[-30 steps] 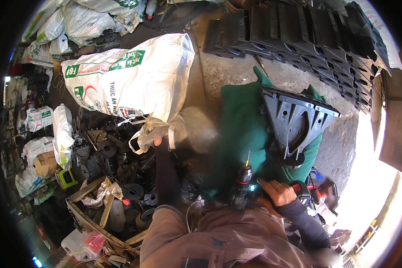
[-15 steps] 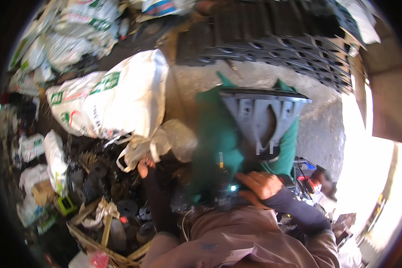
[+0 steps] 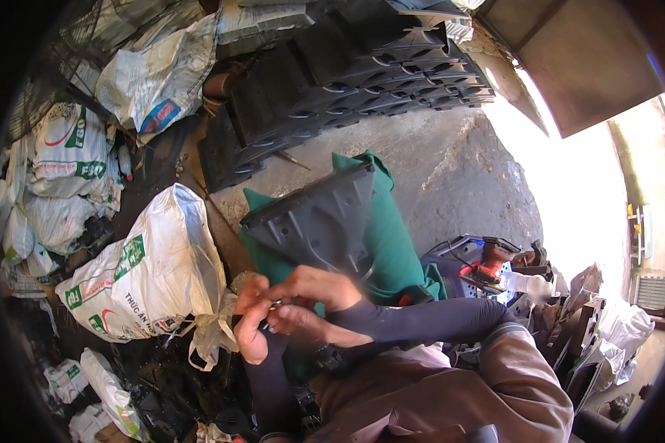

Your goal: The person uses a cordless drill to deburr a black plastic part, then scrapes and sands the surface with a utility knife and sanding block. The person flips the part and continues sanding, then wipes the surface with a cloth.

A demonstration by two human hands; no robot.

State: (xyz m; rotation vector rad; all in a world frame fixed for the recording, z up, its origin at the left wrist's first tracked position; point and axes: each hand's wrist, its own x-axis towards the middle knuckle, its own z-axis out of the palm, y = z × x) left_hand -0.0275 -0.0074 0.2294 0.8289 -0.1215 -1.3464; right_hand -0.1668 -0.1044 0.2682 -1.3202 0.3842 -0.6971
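A dark grey moulded plastic part [image 3: 319, 221] stands tilted on a green cloth [image 3: 391, 244] in front of me. Both hands meet at its lower edge. My left hand [image 3: 251, 325] pinches a small dark piece, too small to identify, against the part's lower rim. My right hand [image 3: 319, 289], in a dark sleeve, closes its fingers around the same spot from the right. What lies between the fingers is mostly hidden.
A tied white sack [image 3: 151, 273] lies to the left, with more sacks [image 3: 66, 162] beyond. A long stack of dark plastic parts [image 3: 347, 66] runs along the back. A red and blue power tool [image 3: 484, 262] sits at right. Scrap pieces [image 3: 155, 391] lie low left.
The view has swung, and the grey part is now tilted. My left hand came in from the sack's tied neck to join my right hand at the part's lower edge. The tool is gone from my right hand.
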